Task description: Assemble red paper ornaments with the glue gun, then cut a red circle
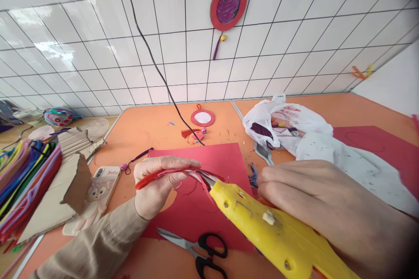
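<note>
Our white plastic bag (309, 118) holds a dark purple bundle (262, 130).
Over the desk (153, 124), our left hand (157, 183) pinches a curved red piece (153, 177); our right hand (301, 196) grips the yellow glue gun (262, 226).

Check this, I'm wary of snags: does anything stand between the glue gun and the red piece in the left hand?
Nothing visible does: the glue gun in the right hand has its tip right at the red piece. The scissors lie lower down, out of the way.
</note>
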A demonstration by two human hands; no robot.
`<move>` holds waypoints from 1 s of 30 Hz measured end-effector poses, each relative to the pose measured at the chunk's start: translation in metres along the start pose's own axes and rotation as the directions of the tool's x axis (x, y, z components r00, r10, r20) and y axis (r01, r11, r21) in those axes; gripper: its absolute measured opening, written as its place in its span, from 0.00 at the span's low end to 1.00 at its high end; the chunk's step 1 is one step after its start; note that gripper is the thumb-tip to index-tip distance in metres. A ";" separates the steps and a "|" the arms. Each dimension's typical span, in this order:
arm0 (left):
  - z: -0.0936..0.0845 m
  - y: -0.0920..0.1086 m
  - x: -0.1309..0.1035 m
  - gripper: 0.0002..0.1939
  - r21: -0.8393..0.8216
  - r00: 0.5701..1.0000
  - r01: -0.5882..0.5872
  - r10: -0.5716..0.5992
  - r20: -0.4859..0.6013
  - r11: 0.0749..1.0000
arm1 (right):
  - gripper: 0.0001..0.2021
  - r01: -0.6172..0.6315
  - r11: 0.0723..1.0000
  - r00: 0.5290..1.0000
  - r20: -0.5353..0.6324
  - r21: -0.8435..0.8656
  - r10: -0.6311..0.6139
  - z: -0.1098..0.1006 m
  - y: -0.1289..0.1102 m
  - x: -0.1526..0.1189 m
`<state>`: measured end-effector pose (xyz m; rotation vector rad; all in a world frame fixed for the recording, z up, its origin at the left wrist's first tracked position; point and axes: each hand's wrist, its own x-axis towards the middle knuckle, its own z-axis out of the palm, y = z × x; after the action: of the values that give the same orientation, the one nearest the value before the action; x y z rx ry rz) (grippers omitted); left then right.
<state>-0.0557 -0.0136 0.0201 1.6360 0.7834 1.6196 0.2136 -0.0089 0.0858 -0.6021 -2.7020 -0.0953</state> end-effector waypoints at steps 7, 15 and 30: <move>0.001 0.003 0.002 0.08 0.070 1.000 0.008 -0.007 -0.013 0.997 | 0.10 0.007 1.000 0.998 -0.055 -0.029 -0.009 0.001 0.000 0.000; -0.001 0.002 -0.001 0.09 0.088 0.998 0.054 -0.051 -0.041 0.995 | 0.10 -0.020 0.999 0.996 -0.091 -0.046 0.015 0.003 -0.001 -0.002; -0.001 -0.001 -0.002 0.09 0.047 0.989 0.117 -0.112 -0.094 0.992 | 0.09 -0.014 0.998 0.996 -0.085 -0.066 0.008 0.001 0.000 -0.003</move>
<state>-0.0566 -0.0150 0.0184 1.5320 0.9565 1.6134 0.2156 -0.0100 0.0836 -0.6178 -2.6224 -0.2035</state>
